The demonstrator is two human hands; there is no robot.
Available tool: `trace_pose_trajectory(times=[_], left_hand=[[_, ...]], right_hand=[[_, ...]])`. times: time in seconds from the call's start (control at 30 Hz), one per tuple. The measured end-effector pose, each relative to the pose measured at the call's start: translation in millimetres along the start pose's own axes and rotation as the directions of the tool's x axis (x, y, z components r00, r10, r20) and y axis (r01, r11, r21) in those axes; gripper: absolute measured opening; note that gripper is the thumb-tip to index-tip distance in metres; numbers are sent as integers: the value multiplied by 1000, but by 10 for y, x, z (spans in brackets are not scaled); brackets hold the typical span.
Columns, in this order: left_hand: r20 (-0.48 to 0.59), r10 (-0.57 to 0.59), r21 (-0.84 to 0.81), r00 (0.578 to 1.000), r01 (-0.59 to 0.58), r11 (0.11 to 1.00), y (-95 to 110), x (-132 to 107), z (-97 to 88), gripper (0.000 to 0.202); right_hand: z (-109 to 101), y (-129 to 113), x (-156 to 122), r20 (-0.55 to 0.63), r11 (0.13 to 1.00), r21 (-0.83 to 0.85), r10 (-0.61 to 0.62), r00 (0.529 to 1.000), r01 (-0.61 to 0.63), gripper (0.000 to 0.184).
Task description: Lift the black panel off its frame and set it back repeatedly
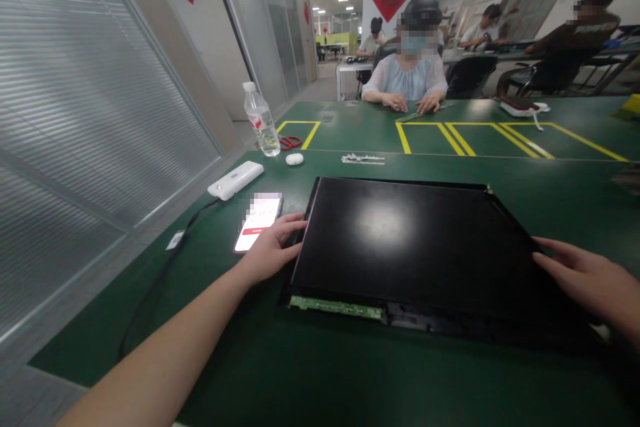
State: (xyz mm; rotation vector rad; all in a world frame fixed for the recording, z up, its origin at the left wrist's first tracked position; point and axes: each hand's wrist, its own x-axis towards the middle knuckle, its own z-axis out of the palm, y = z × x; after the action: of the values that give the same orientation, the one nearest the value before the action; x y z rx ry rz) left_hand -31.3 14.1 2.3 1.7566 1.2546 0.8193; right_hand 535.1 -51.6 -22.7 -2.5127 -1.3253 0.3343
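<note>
So, left hand and right hand sat apart at opposite edges of the screen, center-right of frame; grip unclear.

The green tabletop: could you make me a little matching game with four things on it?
1. Black panel
2. Bottle
3. Phone
4. Narrow circuit board

A. Screen lit
B. Along the panel's near edge
C. Between the left hand and right hand
D. Clear, with a white cap

Pairs: 1-C, 2-D, 3-A, 4-B
</note>
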Motion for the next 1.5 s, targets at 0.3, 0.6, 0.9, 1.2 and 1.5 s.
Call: trace_pose_trajectory(times=[0.3, 0.6, 0.9, 1.2, 1.5], left_hand=[[-32, 41, 245, 999, -32, 969, -4, -18, -11, 47], [-1, 75, 320, 997, -71, 945, -18, -21, -35, 46], [-17, 37, 168, 999, -33, 985, 36, -34, 13, 50], [-20, -68, -417, 997, 54, 907, 256, -114, 116, 46], [117, -46, -773, 992, 120, 623, 387, -240, 221, 74]], right_hand=[[-30, -16, -18, 14, 1000, 6, 10, 1000, -10, 71], [-68, -101, -58, 30, 999, 15, 31, 999, -31, 72], [-57, -92, -44, 22, 1000, 3, 29, 999, -29, 69], [-49, -86, -44, 53, 997, 51, 60, 997, -63, 69], [-19, 7, 5, 8, 997, 72, 42, 999, -43, 61]])
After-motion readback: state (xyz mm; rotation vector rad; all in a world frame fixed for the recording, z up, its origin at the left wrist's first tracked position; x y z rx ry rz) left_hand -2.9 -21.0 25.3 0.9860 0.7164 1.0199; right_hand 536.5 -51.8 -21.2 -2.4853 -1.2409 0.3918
